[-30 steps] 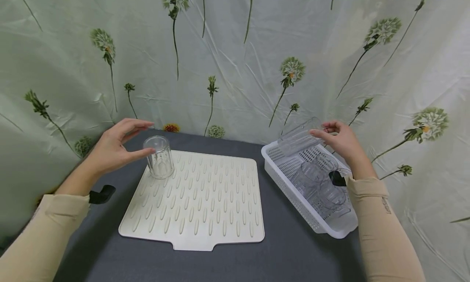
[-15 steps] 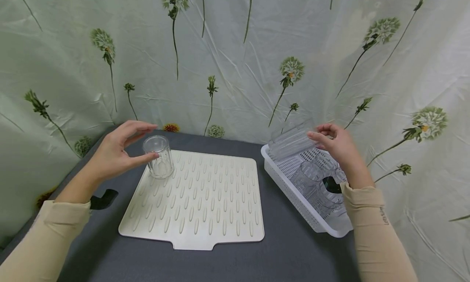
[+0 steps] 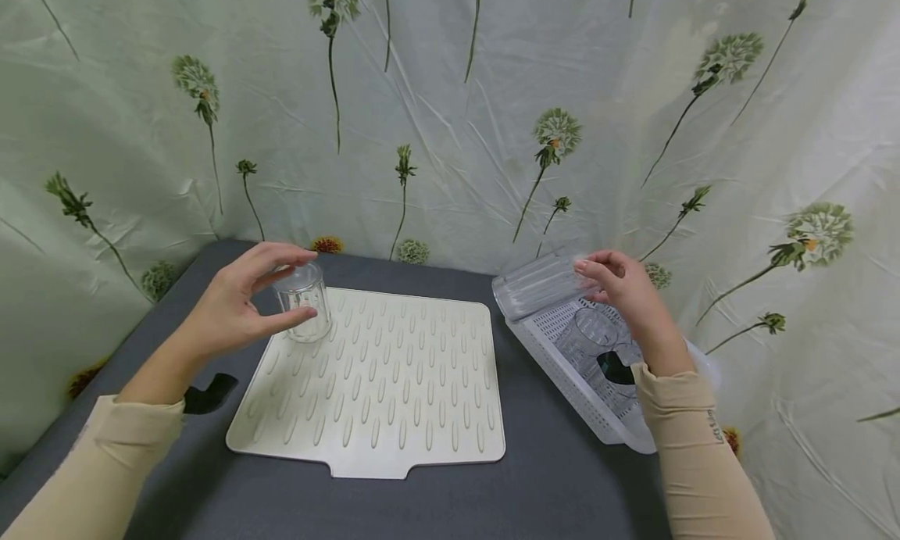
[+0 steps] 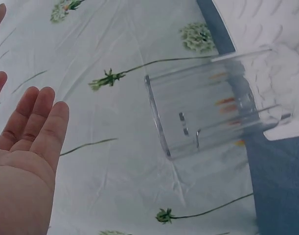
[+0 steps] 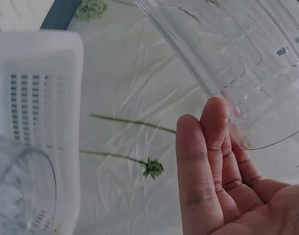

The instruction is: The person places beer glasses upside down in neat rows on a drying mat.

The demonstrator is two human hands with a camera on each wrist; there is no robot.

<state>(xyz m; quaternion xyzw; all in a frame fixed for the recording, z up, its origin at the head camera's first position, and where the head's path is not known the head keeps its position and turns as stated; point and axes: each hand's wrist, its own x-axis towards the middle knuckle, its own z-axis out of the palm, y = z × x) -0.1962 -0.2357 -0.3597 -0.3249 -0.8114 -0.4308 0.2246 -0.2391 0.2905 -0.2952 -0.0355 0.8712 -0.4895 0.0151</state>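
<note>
A clear cup (image 3: 319, 298) stands upside down on the far left corner of the cream ridged draining mat (image 3: 394, 466). My left hand (image 3: 235, 309) is spread beside it, thumb and fingers parted to either side in the head view; in the left wrist view, the fingers (image 4: 49, 122) show apart from the cup (image 4: 188, 110). On the right, my right hand (image 3: 629, 294) pinches one end of another clear cup (image 3: 530, 286), ribbed along its side. That cup lies tilted in the air over the far end of the white basket (image 3: 562, 395), its other end pointing left.
Several clear cups (image 3: 591, 333) stand in the perforated basket, partly hidden by my right wrist. A dark grey cloth (image 3: 450, 497) covers the table. Behind it hangs a pale curtain (image 3: 436, 118) with a dandelion print.
My right hand has moved left and slightly down with the ribbed cup, which now reaches past the basket's left rim. My left hand has shifted right, closer around the standing cup.
</note>
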